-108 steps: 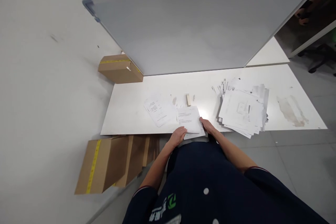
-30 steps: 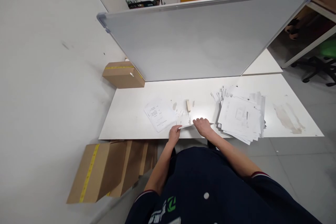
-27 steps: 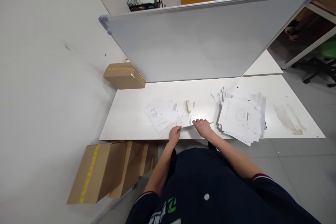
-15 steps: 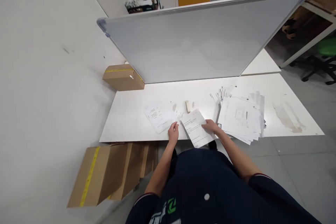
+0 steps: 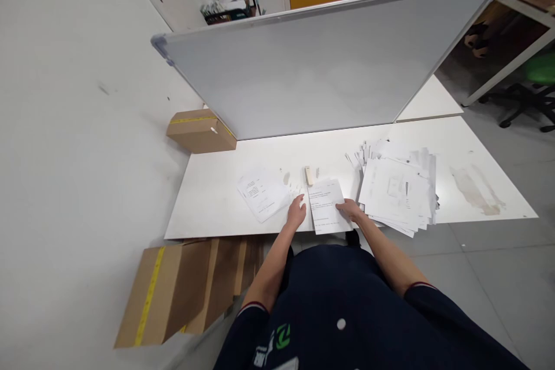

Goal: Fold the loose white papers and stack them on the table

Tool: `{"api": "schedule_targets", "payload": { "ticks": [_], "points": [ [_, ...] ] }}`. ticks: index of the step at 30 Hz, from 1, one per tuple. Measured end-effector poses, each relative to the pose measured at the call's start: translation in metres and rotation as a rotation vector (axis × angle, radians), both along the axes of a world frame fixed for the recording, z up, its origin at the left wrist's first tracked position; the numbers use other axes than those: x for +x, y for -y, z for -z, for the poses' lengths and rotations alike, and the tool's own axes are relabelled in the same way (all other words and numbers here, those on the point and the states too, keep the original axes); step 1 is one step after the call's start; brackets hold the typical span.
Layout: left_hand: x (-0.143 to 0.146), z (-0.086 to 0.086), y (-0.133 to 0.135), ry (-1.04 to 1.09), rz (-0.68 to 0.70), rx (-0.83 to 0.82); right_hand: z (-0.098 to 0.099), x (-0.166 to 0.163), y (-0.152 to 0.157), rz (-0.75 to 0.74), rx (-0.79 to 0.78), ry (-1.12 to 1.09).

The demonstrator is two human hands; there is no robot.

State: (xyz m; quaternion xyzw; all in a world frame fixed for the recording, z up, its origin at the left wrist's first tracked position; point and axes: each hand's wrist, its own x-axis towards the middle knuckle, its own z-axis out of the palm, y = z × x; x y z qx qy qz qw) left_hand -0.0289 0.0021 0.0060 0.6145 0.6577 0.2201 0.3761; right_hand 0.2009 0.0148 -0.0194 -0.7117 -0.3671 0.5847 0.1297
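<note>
A printed sheet of paper (image 5: 326, 203) lies at the near edge of the white table (image 5: 217, 202), right in front of me. My right hand (image 5: 350, 210) grips its right edge. My left hand (image 5: 297, 211) rests beside its left edge with fingers spread, next to a small pile of printed sheets (image 5: 262, 192). A large untidy stack of papers (image 5: 399, 187) lies to the right of my right hand. A small beige stapler (image 5: 308, 175) sits just beyond the sheet.
A big whiteboard (image 5: 321, 63) leans upright along the table's far side. One cardboard box (image 5: 200, 130) sits at the table's far left corner, and flattened boxes (image 5: 182, 283) stand on the floor to my left. An office chair (image 5: 531, 89) is at far right.
Half a second ago the sheet was tilted and hung over the table edge; now it lies squarer on the table. My left hand has moved up beside it.
</note>
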Motion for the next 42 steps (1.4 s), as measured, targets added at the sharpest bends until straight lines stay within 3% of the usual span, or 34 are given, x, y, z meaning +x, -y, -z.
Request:
{"api": "schedule_targets", "payload": {
  "ticks": [6,17,28,32,36,42],
  "points": [
    [0.009,-0.009,-0.019,-0.131,0.144,-0.076,-0.007,-0.002,-0.006,0.007,0.009,0.032],
    [0.024,-0.019,-0.042,-0.403,0.221,-0.248,-0.021,-0.003,-0.006,-0.012,0.000,0.046],
    [0.020,-0.006,-0.042,-0.378,0.207,-0.152,-0.023,-0.009,-0.001,-0.006,0.014,0.046],
    [0.017,-0.001,-0.037,-0.346,0.178,-0.125,-0.031,-0.005,0.010,-0.092,0.103,0.213],
    [0.017,-0.002,-0.031,-0.339,0.162,-0.125,-0.054,0.026,0.021,-0.122,0.263,0.422],
    [0.021,-0.010,-0.008,-0.277,0.138,-0.082,-0.087,0.119,0.016,0.232,0.377,0.530]
  ]
}}
